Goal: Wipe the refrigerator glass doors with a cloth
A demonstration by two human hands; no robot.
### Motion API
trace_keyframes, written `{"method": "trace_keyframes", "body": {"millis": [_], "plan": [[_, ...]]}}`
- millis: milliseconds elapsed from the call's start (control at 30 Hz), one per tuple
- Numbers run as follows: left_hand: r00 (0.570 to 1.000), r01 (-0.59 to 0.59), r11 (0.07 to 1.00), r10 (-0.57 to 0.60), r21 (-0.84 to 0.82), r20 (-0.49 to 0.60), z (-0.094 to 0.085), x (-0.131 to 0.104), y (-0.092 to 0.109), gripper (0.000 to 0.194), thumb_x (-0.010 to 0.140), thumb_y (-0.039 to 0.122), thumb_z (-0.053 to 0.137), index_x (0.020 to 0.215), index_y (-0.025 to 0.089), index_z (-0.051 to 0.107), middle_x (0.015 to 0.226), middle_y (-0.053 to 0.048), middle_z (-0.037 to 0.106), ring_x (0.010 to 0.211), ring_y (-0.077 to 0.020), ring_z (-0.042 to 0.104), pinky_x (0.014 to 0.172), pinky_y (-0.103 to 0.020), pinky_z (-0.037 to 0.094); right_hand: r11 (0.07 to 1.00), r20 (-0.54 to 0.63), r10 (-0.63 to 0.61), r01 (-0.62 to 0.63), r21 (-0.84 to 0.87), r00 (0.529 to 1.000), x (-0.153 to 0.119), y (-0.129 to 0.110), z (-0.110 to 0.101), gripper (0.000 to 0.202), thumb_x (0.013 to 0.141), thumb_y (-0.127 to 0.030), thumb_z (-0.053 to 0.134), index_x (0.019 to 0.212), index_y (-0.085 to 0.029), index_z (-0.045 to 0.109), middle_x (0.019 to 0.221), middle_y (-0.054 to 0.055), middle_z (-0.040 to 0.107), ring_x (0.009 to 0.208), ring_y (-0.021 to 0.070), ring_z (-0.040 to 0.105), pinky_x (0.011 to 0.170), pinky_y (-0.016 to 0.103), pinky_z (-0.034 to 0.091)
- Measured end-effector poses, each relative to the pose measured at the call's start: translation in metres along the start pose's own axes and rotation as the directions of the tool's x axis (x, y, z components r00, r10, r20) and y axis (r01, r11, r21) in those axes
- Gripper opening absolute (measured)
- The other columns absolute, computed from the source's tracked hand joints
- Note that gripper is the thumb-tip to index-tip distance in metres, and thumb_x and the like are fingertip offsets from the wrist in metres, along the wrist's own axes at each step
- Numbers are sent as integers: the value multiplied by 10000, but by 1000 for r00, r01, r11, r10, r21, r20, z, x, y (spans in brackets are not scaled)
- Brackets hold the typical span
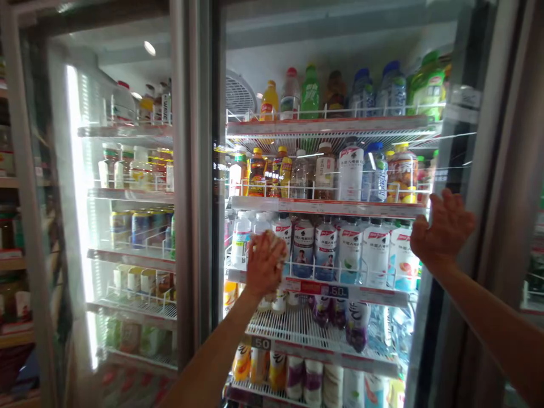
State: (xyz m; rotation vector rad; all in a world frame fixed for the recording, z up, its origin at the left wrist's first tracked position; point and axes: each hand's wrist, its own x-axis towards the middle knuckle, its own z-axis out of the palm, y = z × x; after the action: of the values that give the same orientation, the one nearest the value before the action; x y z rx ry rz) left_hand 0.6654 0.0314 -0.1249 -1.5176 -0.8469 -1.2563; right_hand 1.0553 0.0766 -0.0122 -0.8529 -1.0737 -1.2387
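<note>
In the head view, my left hand [267, 263] is raised in front of the glass door of a drinks fridge, its fingers close together and somewhat blurred. Pale patches show along its edge; what lies under the palm I cannot make out. Through the glass behind it stands a row of white-labelled bottles [326, 249]. My right hand [444, 226] rests by the right side of the door, fingers spread from the thumb, with nothing seen in it. The dark door frame [429, 340] runs down below that hand.
A second glass-fronted fridge section [131, 192] with bottles and cans stands to the left, past a metal upright [187, 170]. Wire shelves inside hold several rows of drinks, with a price strip [317, 287] on one. Shelves with jars [12, 272] line the far left.
</note>
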Motion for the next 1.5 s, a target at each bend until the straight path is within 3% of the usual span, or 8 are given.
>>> {"method": "trace_keyframes", "body": {"millis": [167, 433, 733, 933, 1033, 1133, 1267, 1500], "plan": [[892, 421, 902, -392, 98, -224, -16, -5, -52, 521, 858, 242, 495, 1365, 204, 380, 1501, -154, 240, 1392, -286, 215, 1101, -518, 257, 999, 32, 47, -46, -10, 998, 1, -5, -3, 566, 799, -377, 357, 1308, -152, 459, 1352, 151, 488, 1292, 301, 405, 1003, 530, 293], [998, -47, 998, 48, -42, 34, 7, 9, 19, 489, 821, 246, 513, 1307, 247, 454, 1480, -99, 312, 1393, -270, 220, 1114, -499, 241, 999, 18, 33, -33, -8, 999, -1, -2, -2, 563, 805, -388, 346, 1305, -163, 471, 1342, 142, 505, 1284, 287, 423, 995, 513, 308], [898, 412, 911, -399, 31, -187, -9, 15, -46, 490, 871, 272, 470, 1351, 201, 396, 1516, -136, 206, 1407, -277, 168, 1124, -527, 196, 999, 7, 45, -46, 14, 999, -1, -4, -3, 561, 798, -376, 373, 1309, -166, 470, 1351, 146, 497, 1283, 301, 425, 991, 537, 309], [996, -95, 994, 94, -59, -9, 20, 57, 33, 490, 823, 251, 495, 1308, 209, 440, 1511, -97, 242, 1416, -251, 126, 1136, -481, 187, 1000, -14, 6, -6, 20, 1000, -4, 3, 1, 575, 772, -359, 381, 1312, -182, 467, 1347, 135, 503, 1286, 286, 423, 985, 509, 313], [970, -234, 969, 238, -83, 49, 15, 62, 26, 487, 811, 268, 510, 1294, 227, 462, 1477, -83, 326, 1411, -229, 160, 1141, -447, 185, 1000, -2, 26, -26, 12, 1000, -4, 3, 1, 567, 783, -367, 363, 1305, -175, 472, 1341, 139, 506, 1280, 286, 427, 987, 501, 303], [997, 57, 998, -58, -13, -51, 1, 58, -20, 470, 827, 253, 491, 1295, 209, 469, 1480, -98, 317, 1399, -232, 208, 1136, -445, 202, 999, 12, 38, -38, 22, 999, -3, 0, -1, 562, 785, -358, 371, 1304, -169, 473, 1343, 144, 501, 1279, 297, 425, 995, 513, 298], [887, 435, 899, -417, 56, -198, -4, 57, -52, 472, 853, 288, 469, 1312, 181, 451, 1490, -137, 279, 1395, -269, 213, 1123, -491, 217, 998, 17, 49, -50, 34, 999, -2, -4, -3, 561, 789, -351, 375, 1313, -173, 464, 1356, 142, 488, 1290, 301, 413, 1004, 528, 295], [979, -191, 980, 194, -51, 63, 23, 74, 43, 478, 816, 298, 509, 1287, 237, 455, 1478, -83, 317, 1411, -239, 156, 1123, -474, 224, 998, 21, 55, -56, 38, 998, -3, 2, -1, 561, 776, -366, 374, 1292, -176, 488, 1335, 136, 510, 1281, 294, 425, 999, 517, 294]]}}
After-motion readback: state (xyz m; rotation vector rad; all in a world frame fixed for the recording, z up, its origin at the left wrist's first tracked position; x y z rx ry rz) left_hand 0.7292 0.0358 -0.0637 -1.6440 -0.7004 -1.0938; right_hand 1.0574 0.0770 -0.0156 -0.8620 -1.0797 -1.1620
